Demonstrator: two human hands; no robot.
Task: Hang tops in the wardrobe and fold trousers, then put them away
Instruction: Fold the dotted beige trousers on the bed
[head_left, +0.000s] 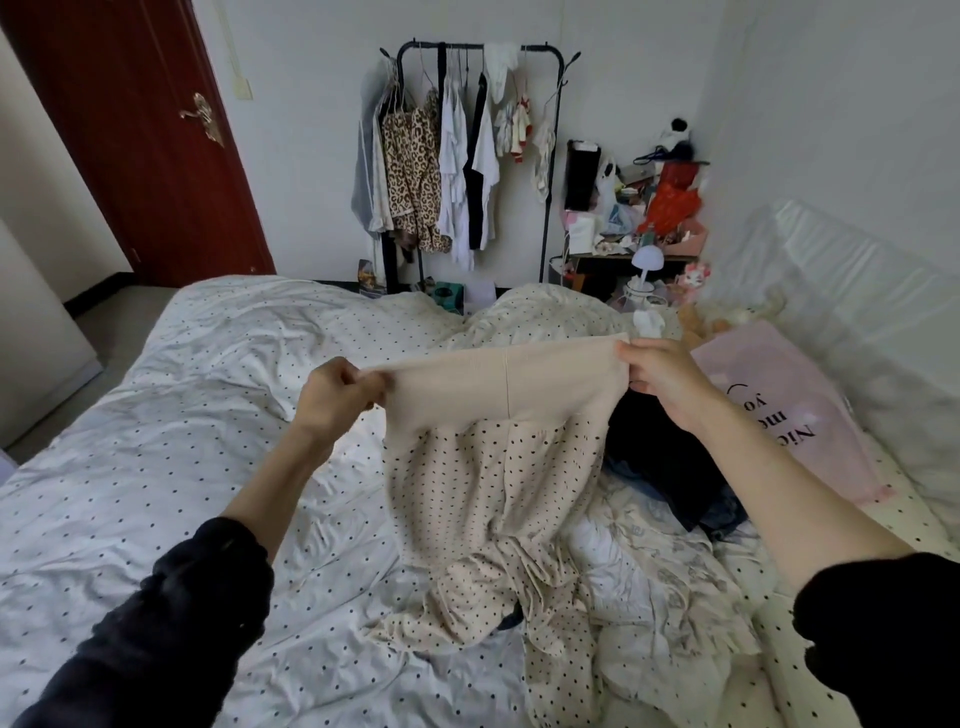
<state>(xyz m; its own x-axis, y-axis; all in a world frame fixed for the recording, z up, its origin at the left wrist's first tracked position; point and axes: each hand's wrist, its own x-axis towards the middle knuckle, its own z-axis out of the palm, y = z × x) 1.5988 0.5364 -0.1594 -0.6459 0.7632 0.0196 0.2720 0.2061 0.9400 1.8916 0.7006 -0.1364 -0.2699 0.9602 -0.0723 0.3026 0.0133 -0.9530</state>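
Left grip (337, 392) is curled tight, pinching the left end of the waistband; right grip (657, 376) pinches the right end, fingers folded over the edge. Between them the trousers (498, 467) are held up w/ the band pulled flat and taut above the bed (156, 415). Band is plain beige, wide, w/ a seam down the middle; below it the fabric is cream w/ small black dots, gathered, hanging down, and the legs lie crumpled on the bed btwn the two forearms. Black sleeves pushed up on both arms.

Just right of the trousers, a dark clothes heap (670, 467) on a floral quilt. Further right, a pink bag (789, 410) lies flat w/ dark lettering; contents can't be seen. Bed sheet is white w/ black dots, wrinkled.

At the far wall, a black clothes rack (480, 49) holds hung tops, incl. a leopard-print one (415, 176) and white ones. Right of it, a cluttered tabletop (639, 254). Red door (135, 130) at left.
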